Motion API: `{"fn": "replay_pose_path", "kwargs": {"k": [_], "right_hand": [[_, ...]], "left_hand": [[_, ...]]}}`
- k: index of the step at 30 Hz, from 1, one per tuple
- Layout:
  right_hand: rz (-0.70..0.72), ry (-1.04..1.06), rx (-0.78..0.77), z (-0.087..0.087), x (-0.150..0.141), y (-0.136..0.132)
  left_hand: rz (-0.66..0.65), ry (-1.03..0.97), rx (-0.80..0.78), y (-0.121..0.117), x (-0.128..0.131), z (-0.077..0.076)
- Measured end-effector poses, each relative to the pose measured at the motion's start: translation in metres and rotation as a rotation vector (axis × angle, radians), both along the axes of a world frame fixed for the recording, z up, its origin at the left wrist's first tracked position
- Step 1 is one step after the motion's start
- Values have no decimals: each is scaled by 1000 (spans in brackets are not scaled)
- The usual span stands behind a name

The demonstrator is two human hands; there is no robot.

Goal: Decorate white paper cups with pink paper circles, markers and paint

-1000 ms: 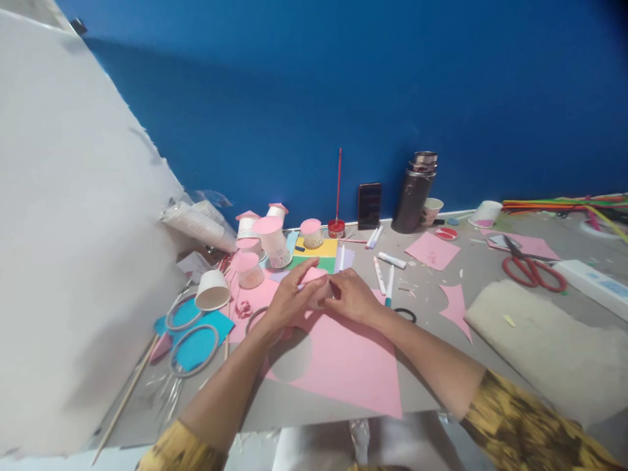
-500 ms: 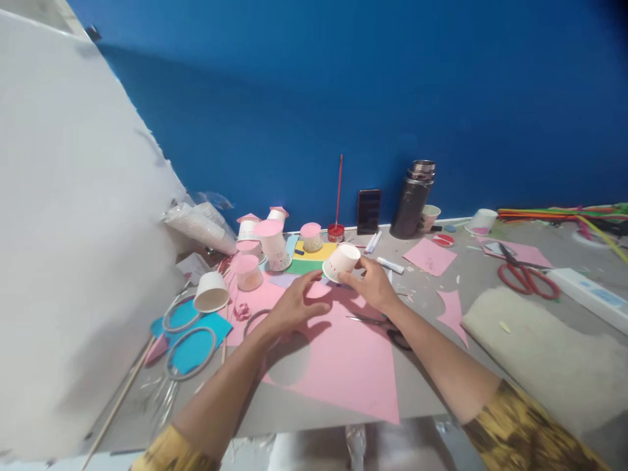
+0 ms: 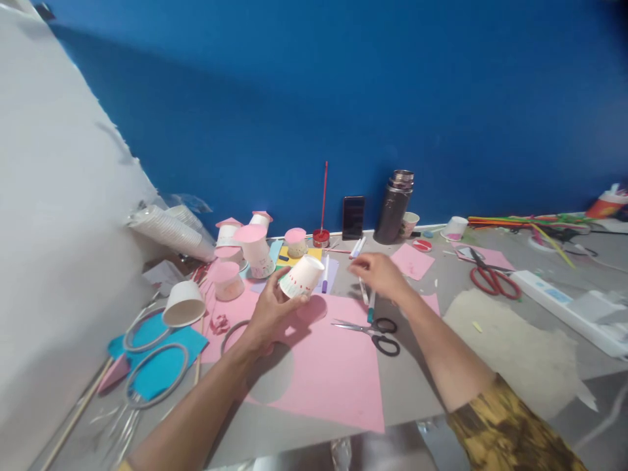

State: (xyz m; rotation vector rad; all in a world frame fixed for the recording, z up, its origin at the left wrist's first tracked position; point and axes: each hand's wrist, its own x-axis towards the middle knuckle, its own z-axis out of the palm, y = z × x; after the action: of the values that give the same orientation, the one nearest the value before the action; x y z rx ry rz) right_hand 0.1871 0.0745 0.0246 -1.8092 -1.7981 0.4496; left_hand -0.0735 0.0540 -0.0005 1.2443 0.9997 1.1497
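Note:
My left hand (image 3: 275, 307) is wrapped around a white paper cup (image 3: 303, 278), tilted with its base up and to the right. Red and green marks run around its side. Below it lies a large pink paper sheet (image 3: 338, 386) with a round cut-out. My right hand (image 3: 380, 275) is off the cup, above several markers, its fingers loosely bent and apart, seemingly empty. Just under it are a white marker (image 3: 363, 291) and a teal-ended marker (image 3: 371, 306); a purple-ended marker (image 3: 325, 275) lies between the hands. Black-handled scissors (image 3: 375, 330) rest open on the sheet's right edge.
Several pink-topped cups (image 3: 255, 252) stand at the back left, near stacked cups (image 3: 169, 229). Grey rings (image 3: 157, 376) lie on blue paper. A flask (image 3: 394, 209) and a phone (image 3: 353, 218) stand by the blue wall. Red-handled scissors (image 3: 495, 282) and a power strip (image 3: 564, 307) lie right.
My left hand has taken the cup and tilted it leftward. My right hand has let go of the cup and moved right, over the markers. The camera view has shifted to the right.

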Motion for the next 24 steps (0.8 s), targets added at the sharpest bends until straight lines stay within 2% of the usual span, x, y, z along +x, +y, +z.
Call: {"fn": "replay_pose_path", "kwargs": {"k": [2, 4, 9, 12, 16, 19, 21, 24], "right_hand": [[-174, -133, -37, 1, 30, 14], [-227, -238, -109, -2, 51, 24], [-197, -372, -191, -23, 63, 30], [-159, -401, -173, -34, 64, 30], [-168, -398, -81, -41, 69, 28], [-179, -158, 105, -40, 70, 24], [-148, 154, 188, -35, 63, 19], [-37, 691, 190, -18, 40, 6]], "left_hand": [[33, -18, -25, 0, 1, 0], [13, -104, -63, -1, 1, 1], [-148, -429, -271, 0, 3, 3], [-179, -520, -417, -1, 2, 4], [-209, -570, -510, -1, 1, 5], [-267, -551, -576, 0, 0, 4], [-251, -564, -579, 0, 0, 4], [-170, -609, -567, 1, 1, 5]]}}
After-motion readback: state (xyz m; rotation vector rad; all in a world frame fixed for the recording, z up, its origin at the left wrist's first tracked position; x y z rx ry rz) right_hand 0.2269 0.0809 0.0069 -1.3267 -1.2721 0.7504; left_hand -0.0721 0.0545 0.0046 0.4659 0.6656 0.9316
